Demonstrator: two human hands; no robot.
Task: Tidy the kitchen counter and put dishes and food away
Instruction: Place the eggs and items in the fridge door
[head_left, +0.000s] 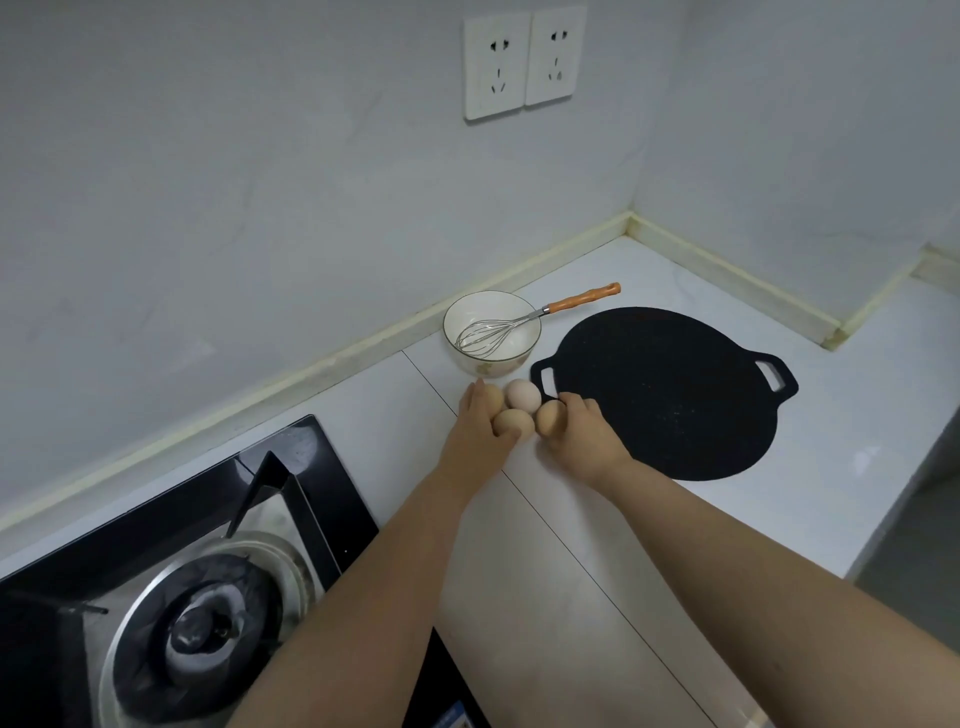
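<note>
Four eggs (514, 422) sit bunched on the tabletop (519, 519) between bowl (491, 358) and griddle (675, 389); the left grip (475, 431) curls over two, the right grip (582, 426) round one. On lifting, the loose pale egg (522, 393) may roll, or two knock and crack

The left hand (478, 434) cups two eggs (511, 422), the right hand (584, 434) grips a third egg (549, 415); a fourth egg (522, 393) lies between, before the bowl (485, 368) at the counter's (571, 545) back edge.

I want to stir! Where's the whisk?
In the head view, the whisk sits in the white bowl by the wall, left of the black griddle, behind the eggs.
</note>
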